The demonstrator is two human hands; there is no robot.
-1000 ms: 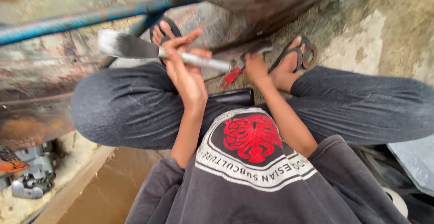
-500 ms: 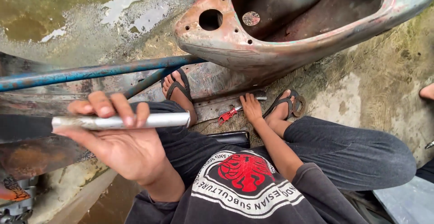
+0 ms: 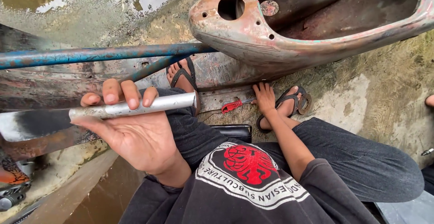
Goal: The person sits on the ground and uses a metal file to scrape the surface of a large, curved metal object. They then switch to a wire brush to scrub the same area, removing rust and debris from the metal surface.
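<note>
Two hands, two different jobs: my left hand (image 3: pixel 135 136) is curled palm-up around the round metal handle of a flat-bladed scraper (image 3: pixel 97 113), fingers (image 3: pixel 122 93) folded over the top of the bar and holding it firmly, with the dark blade running out past my knuckles toward the frame edge. My right hand (image 3: pixel 263 98) is stretched forward and down, well apart from the grip, fingers spread and resting on the ground just beside a small red-handled tool (image 3: pixel 233 106); it touches or nearly touches that tool's metal end (I cannot tell which), and it has not closed on anything. Beyond the handle's free end sit my sandalled feet (image 3: pixel 183 77), and further out lies the rusted scooter body shell (image 3: pixel 289 30), hollow side up, paint flaking over bare metal. A blue-painted tube (image 3: pixel 99 54) runs across just above my gripping fingers, over a worn metal panel (image 3: pixel 54 86). Judging by the shell, plenty of old paint and rust remains on it, so the work looks far from finished: the scraper is in hand but lifted away from any surface, the red tool is not picked up, and nothing here shows a freshly cleaned patch.
</note>
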